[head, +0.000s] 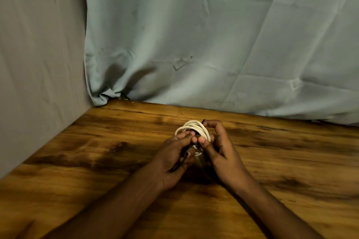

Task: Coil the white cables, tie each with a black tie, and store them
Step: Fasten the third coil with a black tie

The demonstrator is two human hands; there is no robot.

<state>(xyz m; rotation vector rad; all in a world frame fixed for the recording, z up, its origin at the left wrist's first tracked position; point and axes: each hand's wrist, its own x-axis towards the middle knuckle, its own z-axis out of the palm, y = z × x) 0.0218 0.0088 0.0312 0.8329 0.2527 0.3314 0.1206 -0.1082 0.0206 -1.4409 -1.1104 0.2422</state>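
A coiled white cable (pixel 194 126) is held upright between both hands above the wooden table (pixel 97 141). My left hand (pixel 174 157) grips the near left side of the coil, and a black tie (pixel 181 161) runs down through its fingers. My right hand (pixel 219 147) curls round the right side of the coil, its thumb pressing on the loops. A short black tie end (pixel 203 121) pokes out at the top by the right forefinger. The lower half of the coil is hidden behind my fingers.
Pale blue-green cloth (pixel 213 44) hangs along the table's far edge. Grey cloth (pixel 38 54) closes off the left side. A thin dark cord end (pixel 126 96) shows at the back corner under the cloth.
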